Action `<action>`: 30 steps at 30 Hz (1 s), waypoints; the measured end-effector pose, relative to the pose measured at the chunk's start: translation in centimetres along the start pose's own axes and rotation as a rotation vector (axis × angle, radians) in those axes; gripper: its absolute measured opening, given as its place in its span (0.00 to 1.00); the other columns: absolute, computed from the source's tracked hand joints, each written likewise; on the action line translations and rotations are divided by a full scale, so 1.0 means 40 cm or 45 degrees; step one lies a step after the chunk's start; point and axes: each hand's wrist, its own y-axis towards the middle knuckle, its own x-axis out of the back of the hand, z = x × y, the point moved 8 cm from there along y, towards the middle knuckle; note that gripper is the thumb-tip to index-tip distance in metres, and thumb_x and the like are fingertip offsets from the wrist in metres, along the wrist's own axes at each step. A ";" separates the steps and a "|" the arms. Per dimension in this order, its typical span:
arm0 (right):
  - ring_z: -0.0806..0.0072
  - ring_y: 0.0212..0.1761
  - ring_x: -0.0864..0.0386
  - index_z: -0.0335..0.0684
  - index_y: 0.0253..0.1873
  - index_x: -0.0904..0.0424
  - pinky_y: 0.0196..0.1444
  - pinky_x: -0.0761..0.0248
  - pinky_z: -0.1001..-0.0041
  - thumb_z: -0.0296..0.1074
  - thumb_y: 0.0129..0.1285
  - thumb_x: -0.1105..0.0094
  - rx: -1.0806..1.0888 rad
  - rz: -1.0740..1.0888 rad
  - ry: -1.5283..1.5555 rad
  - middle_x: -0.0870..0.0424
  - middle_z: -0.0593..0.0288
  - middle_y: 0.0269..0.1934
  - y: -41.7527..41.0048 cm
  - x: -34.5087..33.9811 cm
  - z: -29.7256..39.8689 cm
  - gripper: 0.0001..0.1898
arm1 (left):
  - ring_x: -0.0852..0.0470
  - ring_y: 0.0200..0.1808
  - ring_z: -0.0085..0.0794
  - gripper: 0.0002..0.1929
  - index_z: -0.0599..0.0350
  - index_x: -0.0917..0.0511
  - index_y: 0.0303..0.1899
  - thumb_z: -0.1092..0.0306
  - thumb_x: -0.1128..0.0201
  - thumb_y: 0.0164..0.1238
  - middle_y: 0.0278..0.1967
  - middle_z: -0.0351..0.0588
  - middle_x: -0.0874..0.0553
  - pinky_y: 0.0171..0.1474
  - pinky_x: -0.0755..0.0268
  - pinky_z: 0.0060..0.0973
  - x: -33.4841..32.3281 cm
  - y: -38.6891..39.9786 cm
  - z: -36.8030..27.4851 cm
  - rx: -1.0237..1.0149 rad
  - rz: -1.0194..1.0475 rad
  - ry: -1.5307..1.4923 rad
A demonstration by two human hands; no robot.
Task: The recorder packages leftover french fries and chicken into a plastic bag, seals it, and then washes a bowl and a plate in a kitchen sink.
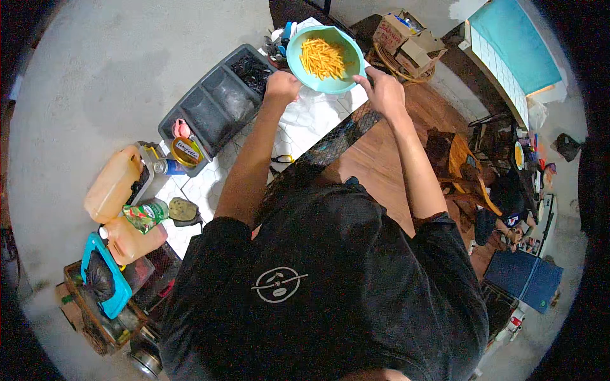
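A light green plastic bowl (325,85) holding a heap of yellow-orange strips like fries (322,58) is at the far end of the white tiled counter (305,126). My right hand (385,91) grips its right rim, thumb over the edge. Beside the bowl's lower left is my left hand (283,87), its fingers curled; whether they hold the rim or something thin cannot be told. Left of that hand lies a grey divided tray (208,112) with dark material in its far compartment. A yellow-handled tool (283,159) rests near the counter's edge.
A round gold-coloured lid (186,151), a blue can (169,167) and orange-tinted plastic jugs (114,183) stand to the left. Cardboard boxes (413,52) sit in a basket at upper right. Another person (505,195) is at the far right, near a wooden chair (464,166).
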 end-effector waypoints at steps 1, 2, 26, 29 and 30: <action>0.47 0.37 0.16 0.41 0.42 0.19 0.37 0.24 0.53 0.59 0.69 0.45 0.012 -0.025 0.002 0.15 0.45 0.32 0.002 0.004 0.007 0.23 | 0.15 0.18 0.27 0.16 0.64 0.13 0.31 0.57 0.32 0.61 0.19 0.47 0.15 0.29 0.21 0.25 0.002 0.003 -0.002 -0.021 0.011 0.002; 0.47 0.37 0.16 0.41 0.42 0.19 0.36 0.24 0.53 0.59 0.69 0.45 0.024 -0.050 0.003 0.15 0.46 0.32 0.005 0.010 0.014 0.23 | 0.15 0.19 0.26 0.16 0.65 0.13 0.32 0.58 0.32 0.61 0.19 0.46 0.14 0.30 0.20 0.25 0.002 0.010 0.002 -0.044 0.021 0.003; 0.49 0.36 0.17 0.39 0.39 0.21 0.35 0.25 0.56 0.55 0.67 0.41 0.149 -0.142 -0.015 0.16 0.52 0.34 0.029 0.029 0.077 0.20 | 0.14 0.19 0.31 0.12 0.65 0.13 0.29 0.62 0.35 0.57 0.19 0.50 0.14 0.30 0.20 0.28 0.061 0.003 0.029 0.101 -0.036 -0.143; 0.49 0.35 0.17 0.39 0.39 0.21 0.34 0.25 0.56 0.55 0.67 0.42 0.171 -0.097 -0.012 0.16 0.52 0.33 0.030 0.023 0.089 0.20 | 0.14 0.19 0.32 0.14 0.65 0.13 0.30 0.60 0.35 0.57 0.20 0.51 0.13 0.33 0.20 0.27 0.056 0.022 0.040 -0.033 -0.011 0.068; 0.49 0.35 0.17 0.39 0.39 0.21 0.34 0.25 0.56 0.55 0.67 0.42 0.173 -0.093 -0.010 0.16 0.52 0.33 0.031 0.023 0.094 0.20 | 0.14 0.19 0.32 0.14 0.65 0.13 0.30 0.60 0.35 0.57 0.20 0.51 0.13 0.33 0.20 0.27 0.053 0.029 0.054 -0.029 -0.011 0.067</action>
